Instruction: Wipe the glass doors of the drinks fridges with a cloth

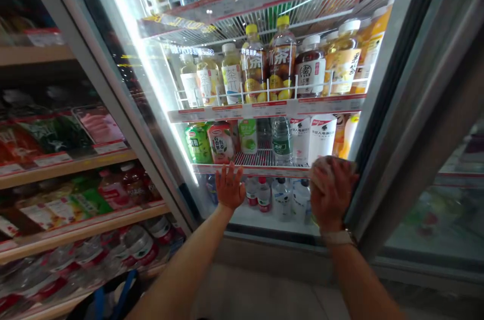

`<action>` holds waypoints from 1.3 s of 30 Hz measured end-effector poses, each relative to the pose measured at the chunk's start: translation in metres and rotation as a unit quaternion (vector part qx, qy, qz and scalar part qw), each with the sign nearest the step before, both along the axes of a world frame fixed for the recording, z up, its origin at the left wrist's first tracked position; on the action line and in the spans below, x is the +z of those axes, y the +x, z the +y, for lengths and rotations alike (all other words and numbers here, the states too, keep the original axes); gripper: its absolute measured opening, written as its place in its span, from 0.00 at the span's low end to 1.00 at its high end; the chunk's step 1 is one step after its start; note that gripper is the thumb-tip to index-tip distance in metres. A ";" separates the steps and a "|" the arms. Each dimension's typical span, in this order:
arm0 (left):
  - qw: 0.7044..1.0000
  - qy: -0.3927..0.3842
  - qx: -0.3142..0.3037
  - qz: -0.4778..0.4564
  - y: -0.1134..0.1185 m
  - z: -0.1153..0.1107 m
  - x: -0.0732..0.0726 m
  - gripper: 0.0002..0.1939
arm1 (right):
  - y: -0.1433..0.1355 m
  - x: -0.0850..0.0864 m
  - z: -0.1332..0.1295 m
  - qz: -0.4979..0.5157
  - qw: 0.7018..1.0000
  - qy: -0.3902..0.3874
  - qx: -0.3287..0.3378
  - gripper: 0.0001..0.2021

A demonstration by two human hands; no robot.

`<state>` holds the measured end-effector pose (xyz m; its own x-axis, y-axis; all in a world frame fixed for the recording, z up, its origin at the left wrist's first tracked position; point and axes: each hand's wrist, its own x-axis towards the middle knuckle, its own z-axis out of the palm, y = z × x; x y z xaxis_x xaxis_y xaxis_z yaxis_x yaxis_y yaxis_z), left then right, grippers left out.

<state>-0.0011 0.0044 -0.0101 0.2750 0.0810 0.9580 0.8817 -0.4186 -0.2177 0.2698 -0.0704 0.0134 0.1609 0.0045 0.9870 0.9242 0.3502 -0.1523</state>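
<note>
My left hand (229, 188) has its fingers spread at the front edge of a lower shelf (260, 170) in a lit drinks fridge; whether it touches the edge I cannot tell. Just above it stand a red-labelled drink bottle (221, 142) and a green-labelled one (198, 143). Closed round a crumpled pale cloth (322, 171), my right hand (335, 194) is at the right end of the same shelf, in front of the white-labelled bottles (322, 136). Motion blurs this hand a little.
A higher shelf holds several tea bottles (282, 60) behind a wire rail (268, 89). Small water bottles (282, 199) stand on the fridge floor. The metal door frame (412, 108) rises at right. Wooden shelves (75, 169) with packaged goods line the left; a dark bag (109, 295) sits below.
</note>
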 end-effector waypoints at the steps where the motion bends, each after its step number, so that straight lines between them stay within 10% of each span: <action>1: 1.000 -0.004 -0.001 -0.001 0.000 0.001 -0.001 0.31 | 0.008 0.002 0.001 0.045 0.999 0.022 -0.007 0.15; 8: 1.000 0.013 0.009 -0.002 0.002 0.000 0.000 0.32 | -0.002 -0.006 0.008 0.106 0.993 0.051 0.001 0.21; 24: 1.000 0.005 0.007 0.005 0.000 -0.001 0.001 0.31 | -0.096 -0.072 0.008 -0.243 0.951 -0.110 0.158 0.18; 29: 1.000 0.024 0.002 0.012 0.002 -0.005 0.008 0.31 | -0.081 -0.044 0.005 -0.228 0.960 -0.095 0.130 0.16; 39: 1.000 0.001 -0.011 -0.001 0.001 -0.001 0.001 0.32 | -0.014 0.035 0.002 0.150 0.987 0.053 0.034 0.24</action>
<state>-0.0005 0.0034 -0.0096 0.2746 0.0727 0.9588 0.8729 -0.4370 -0.2168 0.2562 -0.0680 0.0486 0.4490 -0.0746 0.8904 0.8166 0.4388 -0.3750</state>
